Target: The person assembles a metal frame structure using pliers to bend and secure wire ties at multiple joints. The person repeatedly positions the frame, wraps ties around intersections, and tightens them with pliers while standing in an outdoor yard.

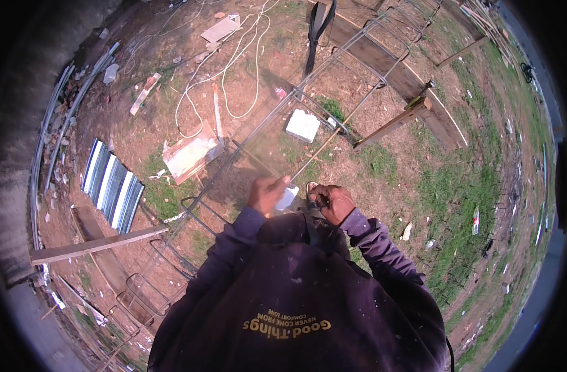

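A long steel rebar cage (258, 131) runs diagonally from the lower left to the upper right, with bent stirrups around its long bars. My left hand (267, 194) is closed and slightly blurred at the cage's near long bar, beside a white flat piece (287, 197). Whether it grips the bar or something small is hidden. Just to its right, my right hand (337, 204) is closed with fingers pinched together. What it holds, if anything, is too small to make out. A white block (303, 126) lies on the ground beyond my hands.
Wooden boards with a stake (392, 124) stand at the upper right. A corrugated metal sheet (113, 186) and a timber beam (100, 245) lie at left. A pale hose (200, 80) loops over the ground, near a plywood piece (193, 155). A plastic bottle (476, 221) lies on the grass.
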Action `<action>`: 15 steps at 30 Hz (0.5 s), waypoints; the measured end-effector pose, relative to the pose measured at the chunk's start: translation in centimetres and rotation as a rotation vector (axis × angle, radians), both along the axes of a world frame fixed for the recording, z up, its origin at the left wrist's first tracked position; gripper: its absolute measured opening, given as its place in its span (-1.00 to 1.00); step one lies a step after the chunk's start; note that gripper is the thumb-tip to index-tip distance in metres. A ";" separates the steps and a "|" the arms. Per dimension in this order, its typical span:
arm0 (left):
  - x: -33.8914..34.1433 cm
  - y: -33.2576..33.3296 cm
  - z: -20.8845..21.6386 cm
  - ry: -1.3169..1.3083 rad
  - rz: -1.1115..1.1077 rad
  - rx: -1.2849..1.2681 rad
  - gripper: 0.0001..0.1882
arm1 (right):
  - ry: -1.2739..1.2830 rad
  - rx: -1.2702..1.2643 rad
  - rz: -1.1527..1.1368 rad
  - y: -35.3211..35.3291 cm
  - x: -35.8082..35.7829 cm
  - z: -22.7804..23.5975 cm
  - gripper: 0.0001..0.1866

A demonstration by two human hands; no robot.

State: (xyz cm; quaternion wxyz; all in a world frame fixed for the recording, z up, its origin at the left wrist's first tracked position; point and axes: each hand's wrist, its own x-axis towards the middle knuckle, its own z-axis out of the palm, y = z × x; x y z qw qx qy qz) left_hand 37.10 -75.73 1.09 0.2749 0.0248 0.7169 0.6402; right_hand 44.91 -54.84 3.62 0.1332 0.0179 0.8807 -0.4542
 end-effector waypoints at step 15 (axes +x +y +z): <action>0.8 1.0 -0.2 0.516 0.062 -0.293 -0.62 | 0.221 -0.265 -0.053 -0.3 -5.5 -0.7 -0.88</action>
